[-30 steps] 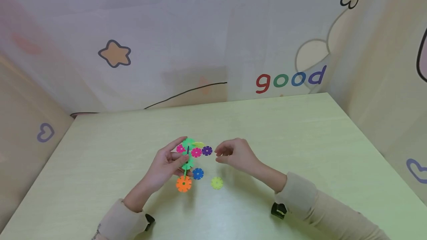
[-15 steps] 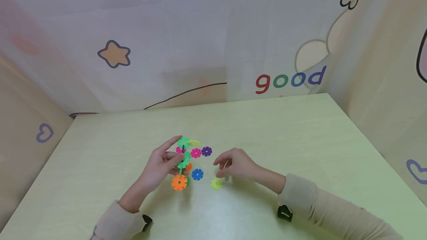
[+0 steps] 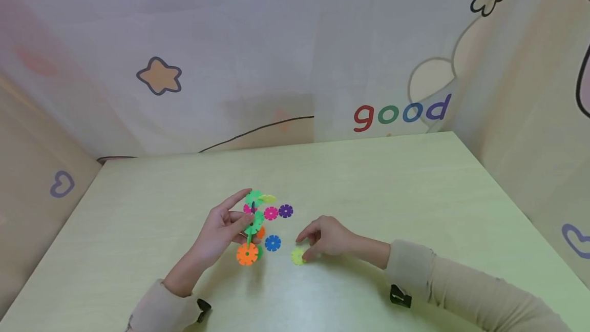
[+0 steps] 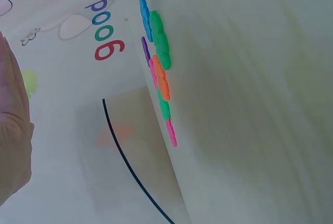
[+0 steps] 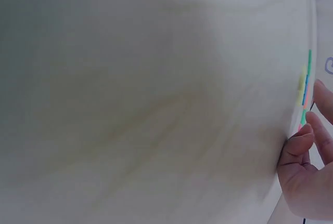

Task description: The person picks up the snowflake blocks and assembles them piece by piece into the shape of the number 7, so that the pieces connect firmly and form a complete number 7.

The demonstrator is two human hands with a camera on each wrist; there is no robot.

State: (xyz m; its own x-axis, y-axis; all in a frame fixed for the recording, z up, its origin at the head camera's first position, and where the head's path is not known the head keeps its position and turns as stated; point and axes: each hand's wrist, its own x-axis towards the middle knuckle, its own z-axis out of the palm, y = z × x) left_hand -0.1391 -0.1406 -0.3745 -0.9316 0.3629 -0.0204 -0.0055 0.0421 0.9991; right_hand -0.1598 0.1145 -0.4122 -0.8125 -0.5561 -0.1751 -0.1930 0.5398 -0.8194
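My left hand pinches a chain of slotted plastic snowflake discs between thumb and fingers, above the table. Green discs make up its middle and top, an orange disc hangs at the lower end, and a yellow-green disc juts out at the top. Part of the chain is hidden by the fingers. Low over the table, my right hand has its thumb tip overlapping the edge of a loose yellow disc. Its index finger stays apart from that disc. The right wrist view shows this hand with bent fingers.
Loose discs lie between the hands: blue, pink and purple. Beneath the chain are another orange disc and a green disc. A printed cloth backdrop rises behind the table.
My right hand has come down and nearer, from beside the purple disc to the yellow disc. The left hand has shifted slightly left with the chain, uncovering loose orange and green discs.
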